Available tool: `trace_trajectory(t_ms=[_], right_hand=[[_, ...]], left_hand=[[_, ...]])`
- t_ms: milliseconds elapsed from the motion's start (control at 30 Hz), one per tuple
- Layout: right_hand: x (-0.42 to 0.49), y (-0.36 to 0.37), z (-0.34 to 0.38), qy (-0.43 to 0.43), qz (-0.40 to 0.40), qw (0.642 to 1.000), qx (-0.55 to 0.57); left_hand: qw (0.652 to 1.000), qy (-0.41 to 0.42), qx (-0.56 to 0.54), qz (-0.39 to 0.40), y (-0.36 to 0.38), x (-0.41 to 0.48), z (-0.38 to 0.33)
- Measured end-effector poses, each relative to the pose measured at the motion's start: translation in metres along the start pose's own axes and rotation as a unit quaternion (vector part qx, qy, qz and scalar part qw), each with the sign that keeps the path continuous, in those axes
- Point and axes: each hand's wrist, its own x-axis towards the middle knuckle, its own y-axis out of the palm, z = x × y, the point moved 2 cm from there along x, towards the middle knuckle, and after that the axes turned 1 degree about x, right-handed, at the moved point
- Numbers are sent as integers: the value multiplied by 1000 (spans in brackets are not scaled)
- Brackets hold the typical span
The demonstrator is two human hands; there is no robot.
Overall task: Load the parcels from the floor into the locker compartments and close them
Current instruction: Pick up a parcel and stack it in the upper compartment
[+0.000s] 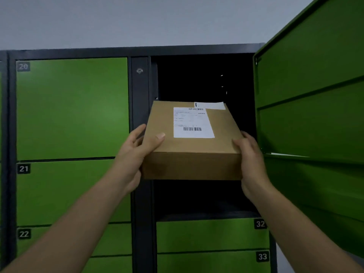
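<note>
Head view: a brown cardboard parcel (193, 146) is held level between both hands at the mouth of the upper compartment (197, 79), which stands open and dark inside. The far end of the parcel is seen against the opening, and the near end projects towards the camera. Whether its underside rests on the shelf cannot be told.

The left hand (136, 154) is closed on the near left corner, with the thumb (155, 140) laid on the top face and the fingers placed along the left side. The right hand (250, 154) is closed on the near right corner, its fingers curled over the right edge. The parcel lies between the two hands, and both forearms are raised towards it.

A white shipping label (192, 123) with barcodes is fixed to the top face, and a smaller white slip (212, 105) is seen at the far edge.

The green door (307, 75) of the upper compartment is swung open to the right. A lower compartment (197, 198) directly beneath the parcel is also open. Doors numbered 20 (72, 107), 21 (59, 192), 32 (210, 235) and 33 (210, 263) are closed. A grey wall (137, 20) is seen above the lockers.
</note>
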Motion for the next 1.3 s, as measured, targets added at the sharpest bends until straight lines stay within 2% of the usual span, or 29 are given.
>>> trace_trajectory(t_ms=[167,233,300,367,500,567,633,667,767,833,1033,1100,1167,1233,1300], right_hand=[[47,-7,13,-28,-64,998,12],[56,-14,11,-42,-83,995,19],[64,-18,5,-41,-90,995,9],[71,-17,-2,-13,-72,997,-25],[81,-2,-10,40,-1,994,-101],[84,0,-13,21,48,990,-132],[84,-2,-19,-11,84,986,-146],[85,-3,-24,-28,87,984,-154],[91,-3,-37,-96,30,979,-180],[95,2,-41,-148,-7,972,-183],[109,15,-50,-220,-39,952,-209],[107,20,-50,-260,-54,934,-241],[101,24,-53,-317,-71,900,-291],[94,27,-55,-383,-81,845,-363],[92,30,-63,-435,-54,779,-448]], left_hand=[[996,66,29,58,32,35,-5],[995,70,40,59,45,45,-1],[997,57,53,25,52,55,7],[990,71,115,-35,51,66,17],[947,146,255,-130,39,87,40],[932,185,274,-148,32,93,47],[918,245,287,-125,30,95,48],[897,287,319,-108,30,94,48],[771,425,468,-76,43,88,53],[710,454,536,-46,58,84,63],[648,404,644,-47,86,90,91],[639,407,650,-60,85,96,93],[632,413,653,-69,84,101,94],[624,413,659,-74,83,109,97],[615,398,676,-76,80,120,101]])
